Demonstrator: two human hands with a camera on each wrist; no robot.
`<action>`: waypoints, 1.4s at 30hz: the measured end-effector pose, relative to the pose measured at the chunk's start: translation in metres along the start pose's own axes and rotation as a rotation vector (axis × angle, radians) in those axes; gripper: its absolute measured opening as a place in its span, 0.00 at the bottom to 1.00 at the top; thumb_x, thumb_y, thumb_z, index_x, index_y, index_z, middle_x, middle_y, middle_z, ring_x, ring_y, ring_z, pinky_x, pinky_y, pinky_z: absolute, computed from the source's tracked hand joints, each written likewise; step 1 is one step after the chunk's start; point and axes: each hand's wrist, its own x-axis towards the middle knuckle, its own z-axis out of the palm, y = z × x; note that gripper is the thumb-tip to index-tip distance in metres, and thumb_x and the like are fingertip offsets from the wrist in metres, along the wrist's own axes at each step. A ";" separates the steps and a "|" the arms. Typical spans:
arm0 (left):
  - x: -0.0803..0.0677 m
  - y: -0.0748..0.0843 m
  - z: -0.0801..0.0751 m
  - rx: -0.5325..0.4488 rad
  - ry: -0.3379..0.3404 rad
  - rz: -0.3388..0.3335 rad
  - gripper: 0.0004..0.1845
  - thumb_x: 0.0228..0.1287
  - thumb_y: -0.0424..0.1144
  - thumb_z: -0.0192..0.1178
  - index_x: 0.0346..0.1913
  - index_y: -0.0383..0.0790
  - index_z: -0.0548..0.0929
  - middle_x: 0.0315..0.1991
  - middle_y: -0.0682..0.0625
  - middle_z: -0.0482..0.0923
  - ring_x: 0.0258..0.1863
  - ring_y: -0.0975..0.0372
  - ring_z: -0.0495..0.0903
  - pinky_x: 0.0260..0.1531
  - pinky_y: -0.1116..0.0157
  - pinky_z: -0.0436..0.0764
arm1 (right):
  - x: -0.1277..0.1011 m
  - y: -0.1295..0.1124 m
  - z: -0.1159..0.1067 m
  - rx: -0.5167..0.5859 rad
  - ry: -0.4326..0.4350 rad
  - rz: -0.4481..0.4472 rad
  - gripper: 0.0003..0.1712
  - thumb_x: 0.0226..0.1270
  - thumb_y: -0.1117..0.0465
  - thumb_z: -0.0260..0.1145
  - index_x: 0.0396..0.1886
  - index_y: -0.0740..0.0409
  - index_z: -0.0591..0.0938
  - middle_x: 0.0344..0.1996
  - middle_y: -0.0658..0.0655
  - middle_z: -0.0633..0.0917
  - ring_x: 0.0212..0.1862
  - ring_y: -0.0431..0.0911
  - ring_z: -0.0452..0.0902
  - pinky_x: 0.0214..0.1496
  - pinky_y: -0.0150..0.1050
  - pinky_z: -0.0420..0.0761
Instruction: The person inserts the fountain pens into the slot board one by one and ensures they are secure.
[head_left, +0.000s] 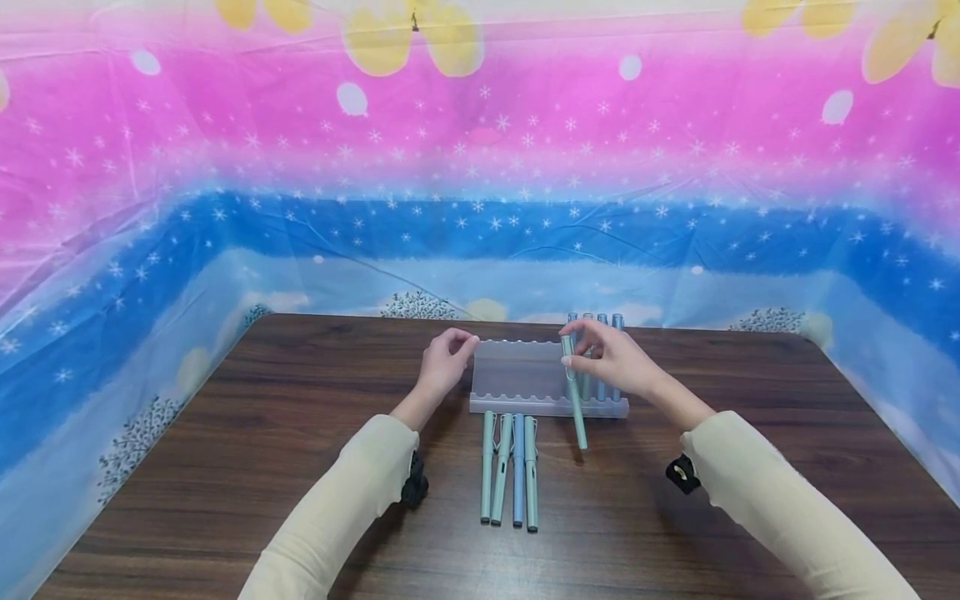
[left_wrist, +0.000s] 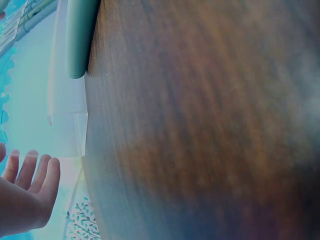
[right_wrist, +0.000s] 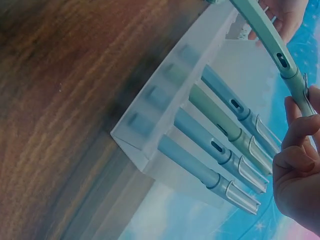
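Observation:
A translucent pen rack stands on the dark wooden table. Several blue and green pens lie in its right slots, also seen in the right wrist view as racked pens. My right hand pinches a green pen by its cap end, held slanted over the rack beside the filled slots; the held pen shows above the rack. My left hand touches the rack's left end with curled fingers. Several loose pens lie in front of the rack.
A colourful pink and blue cloth backdrop surrounds the table on three sides. The table's left edge and right edge meet the cloth. Bare wood stretches on both sides of the loose pens.

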 end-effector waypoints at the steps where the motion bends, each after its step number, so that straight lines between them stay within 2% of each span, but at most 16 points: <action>1: 0.000 0.000 0.000 -0.002 0.001 0.001 0.11 0.62 0.42 0.53 0.39 0.36 0.77 0.33 0.45 0.76 0.28 0.54 0.76 0.29 0.63 0.75 | 0.001 0.001 -0.001 -0.006 0.006 -0.004 0.21 0.57 0.60 0.64 0.51 0.54 0.70 0.28 0.53 0.78 0.28 0.53 0.75 0.28 0.41 0.74; 7: 0.001 0.000 0.000 -0.003 -0.001 -0.005 0.12 0.62 0.42 0.53 0.39 0.35 0.77 0.33 0.45 0.76 0.31 0.50 0.76 0.30 0.63 0.75 | 0.006 0.004 -0.004 -0.021 0.023 0.032 0.22 0.58 0.59 0.63 0.52 0.52 0.70 0.28 0.53 0.79 0.27 0.54 0.76 0.25 0.42 0.72; 17: 0.001 -0.001 0.001 -0.001 -0.008 -0.014 0.12 0.63 0.43 0.53 0.40 0.36 0.77 0.33 0.45 0.77 0.32 0.50 0.76 0.30 0.63 0.75 | 0.013 0.004 -0.006 -0.008 0.098 0.048 0.21 0.59 0.58 0.62 0.52 0.49 0.69 0.30 0.55 0.78 0.28 0.53 0.76 0.25 0.43 0.71; 27: 0.001 0.000 0.000 -0.006 -0.005 -0.010 0.11 0.63 0.42 0.53 0.39 0.35 0.77 0.33 0.45 0.76 0.32 0.50 0.76 0.30 0.63 0.75 | 0.018 0.002 -0.007 0.016 0.119 0.076 0.21 0.60 0.57 0.61 0.52 0.48 0.68 0.33 0.56 0.77 0.27 0.55 0.76 0.23 0.43 0.72; 38: 0.001 0.002 -0.001 -0.032 -0.015 -0.005 0.12 0.63 0.41 0.53 0.39 0.34 0.77 0.34 0.44 0.76 0.33 0.50 0.76 0.32 0.63 0.75 | 0.023 0.000 -0.007 0.008 0.174 0.013 0.21 0.60 0.61 0.61 0.53 0.50 0.68 0.33 0.56 0.78 0.25 0.54 0.76 0.22 0.43 0.72; 42: 0.001 0.002 -0.001 -0.030 -0.012 0.000 0.12 0.62 0.40 0.53 0.39 0.34 0.77 0.33 0.44 0.77 0.31 0.50 0.76 0.31 0.63 0.75 | 0.024 0.002 -0.004 -0.025 0.217 -0.035 0.20 0.60 0.61 0.60 0.53 0.51 0.68 0.33 0.56 0.79 0.19 0.50 0.72 0.19 0.40 0.70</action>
